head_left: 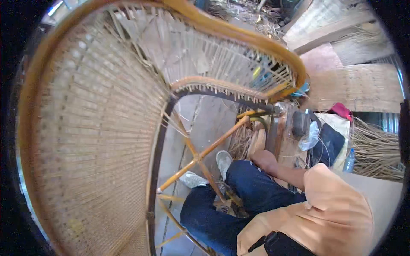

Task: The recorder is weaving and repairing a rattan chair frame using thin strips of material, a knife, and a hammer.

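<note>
Rattan chair [98, 128] fills left side.

Right hand [263, 159] apparently rests beside rattan chair [98, 128].

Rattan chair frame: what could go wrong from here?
1. The right hand rests down by the knee, apart from the rattan chair; the left hand is out of view, so the tilted chair may be poorly steadied and could tip.
2. Loose strand ends stick out along the inner rim and could snag a sleeve or fray.
3. The feet sit among the leg braces, so a shifting frame might pinch them.
</note>
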The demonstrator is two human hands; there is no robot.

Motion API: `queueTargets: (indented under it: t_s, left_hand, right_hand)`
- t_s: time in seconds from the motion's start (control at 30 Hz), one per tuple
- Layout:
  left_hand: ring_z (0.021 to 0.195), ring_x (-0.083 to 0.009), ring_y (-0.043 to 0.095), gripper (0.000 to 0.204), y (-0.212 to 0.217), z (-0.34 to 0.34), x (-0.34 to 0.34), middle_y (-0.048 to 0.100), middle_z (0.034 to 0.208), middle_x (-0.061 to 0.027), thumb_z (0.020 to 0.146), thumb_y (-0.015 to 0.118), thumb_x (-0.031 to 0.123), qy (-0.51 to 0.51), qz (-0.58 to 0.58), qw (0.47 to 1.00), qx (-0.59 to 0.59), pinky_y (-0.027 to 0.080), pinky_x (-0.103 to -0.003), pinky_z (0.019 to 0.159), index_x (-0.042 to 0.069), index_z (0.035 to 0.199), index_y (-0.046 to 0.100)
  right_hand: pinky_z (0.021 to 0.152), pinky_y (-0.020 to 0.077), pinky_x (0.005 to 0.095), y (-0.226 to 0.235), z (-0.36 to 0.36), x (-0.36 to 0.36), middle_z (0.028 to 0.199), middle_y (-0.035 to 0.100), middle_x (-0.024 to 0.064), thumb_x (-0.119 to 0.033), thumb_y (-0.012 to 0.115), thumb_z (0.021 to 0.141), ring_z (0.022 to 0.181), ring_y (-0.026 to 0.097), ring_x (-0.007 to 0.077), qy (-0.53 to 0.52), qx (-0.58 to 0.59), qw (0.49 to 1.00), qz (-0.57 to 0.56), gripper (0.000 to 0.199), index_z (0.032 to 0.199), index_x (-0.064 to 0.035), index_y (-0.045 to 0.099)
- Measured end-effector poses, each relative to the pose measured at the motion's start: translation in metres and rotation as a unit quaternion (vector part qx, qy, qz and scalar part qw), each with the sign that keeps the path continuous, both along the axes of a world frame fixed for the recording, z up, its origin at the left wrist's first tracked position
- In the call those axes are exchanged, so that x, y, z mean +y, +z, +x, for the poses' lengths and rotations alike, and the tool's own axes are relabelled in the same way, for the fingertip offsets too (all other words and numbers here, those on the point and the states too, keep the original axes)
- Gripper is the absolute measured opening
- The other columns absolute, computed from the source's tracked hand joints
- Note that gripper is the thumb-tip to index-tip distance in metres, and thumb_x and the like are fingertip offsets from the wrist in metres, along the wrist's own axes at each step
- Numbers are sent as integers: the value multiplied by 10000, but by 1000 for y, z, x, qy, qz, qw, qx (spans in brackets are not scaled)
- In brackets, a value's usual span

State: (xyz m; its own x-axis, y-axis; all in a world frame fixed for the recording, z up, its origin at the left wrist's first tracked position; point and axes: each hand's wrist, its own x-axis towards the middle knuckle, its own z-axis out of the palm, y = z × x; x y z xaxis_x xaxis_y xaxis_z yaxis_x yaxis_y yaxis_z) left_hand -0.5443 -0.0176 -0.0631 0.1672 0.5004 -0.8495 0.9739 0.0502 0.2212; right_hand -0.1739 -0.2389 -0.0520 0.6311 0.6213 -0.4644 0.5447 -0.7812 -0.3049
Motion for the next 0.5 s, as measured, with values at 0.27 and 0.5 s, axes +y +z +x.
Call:
queueTargets:
  t_s: [0.27, 0.5]
  left_hand:
    - [910, -294, 575, 330, 108, 25, -2, 629, 989, -177, 915, 433, 244, -35, 11, 999, 12, 455, -416, 803, -2, 1061, 598]
    - [898, -282, 573, 326, 254, 46, 16, 630, 978, -173, 921, 433, 232, -32, 115, 991, 54, 454, -409, 798, -13, 1064, 594]
  right_hand:
    - [643, 466, 424, 20, 9, -13, 684, 632, 125, -209, 549, 721, 683, 619, 314, 81, -4, 996, -45, 148, 715, -94, 641]
    - [696, 487, 432, -9, -5, -16, 780, 631, 183, -194, 541, 808, 719, 620, 360, -53, 52, 997, -4, 167, 832, -64, 644]
